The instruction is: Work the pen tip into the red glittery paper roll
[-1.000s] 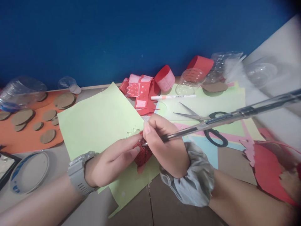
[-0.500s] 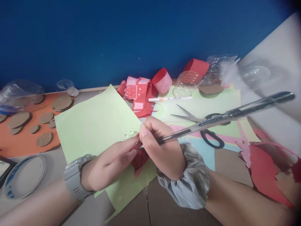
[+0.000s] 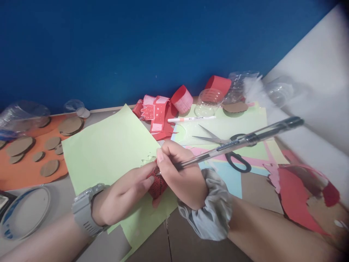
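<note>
My right hand [image 3: 180, 171] grips a clear-barrelled pen [image 3: 234, 143] with a dark end, its tip on a small red paper piece [image 3: 157, 187] covered in dark line patterns. Thumb and fingers of my left hand [image 3: 128, 191] pinch the left side of that piece. Part of the piece is hidden behind both hands. Beneath them lies a large light green paper sheet [image 3: 109, 142], and a small drawn or cut jagged shape shows on it by my fingertips.
Black-handled scissors [image 3: 236, 162] lie open on coloured papers at right, near a white marker [image 3: 191, 119]. Red paper shapes [image 3: 160, 112] and clear plastic cups [image 3: 208, 103] stand by the blue wall. Cardboard discs [image 3: 20, 146] rest on orange paper; a tape roll [image 3: 25, 213] is front left.
The camera view has shifted slightly. The pen's rear end sits lower and further left in view. Both hands keep their hold, and the pen tip stays at the red piece.
</note>
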`<state>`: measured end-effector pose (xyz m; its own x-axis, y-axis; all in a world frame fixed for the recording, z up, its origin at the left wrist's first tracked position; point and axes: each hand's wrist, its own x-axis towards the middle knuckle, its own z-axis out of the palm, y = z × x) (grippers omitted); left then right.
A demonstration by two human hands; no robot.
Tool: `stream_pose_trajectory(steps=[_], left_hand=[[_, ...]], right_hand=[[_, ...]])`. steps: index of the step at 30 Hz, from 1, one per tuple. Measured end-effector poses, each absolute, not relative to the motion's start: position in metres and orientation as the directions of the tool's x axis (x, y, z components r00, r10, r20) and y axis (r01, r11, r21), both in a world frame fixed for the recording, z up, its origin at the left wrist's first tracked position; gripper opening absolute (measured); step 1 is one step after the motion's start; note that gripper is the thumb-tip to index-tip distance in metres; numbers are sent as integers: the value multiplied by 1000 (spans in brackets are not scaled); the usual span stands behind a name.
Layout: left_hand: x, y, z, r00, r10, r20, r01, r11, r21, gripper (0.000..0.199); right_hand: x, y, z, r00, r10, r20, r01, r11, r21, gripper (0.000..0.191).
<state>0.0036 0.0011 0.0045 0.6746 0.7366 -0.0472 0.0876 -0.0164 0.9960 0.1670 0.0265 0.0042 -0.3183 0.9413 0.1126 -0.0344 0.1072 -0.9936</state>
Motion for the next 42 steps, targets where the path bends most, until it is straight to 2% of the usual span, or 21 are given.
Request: stream_pose_trajectory(steps=[16,42], left_hand=[[4,1,1,663,749,8,39,-45,998,35],[3,1,3,659,753,0,59,-52,997,34]], right_hand=[[169,27,2,-327,937,126,-38,120,-992,29],[167,25,6,-307,946,104,-52,92,-994,32]])
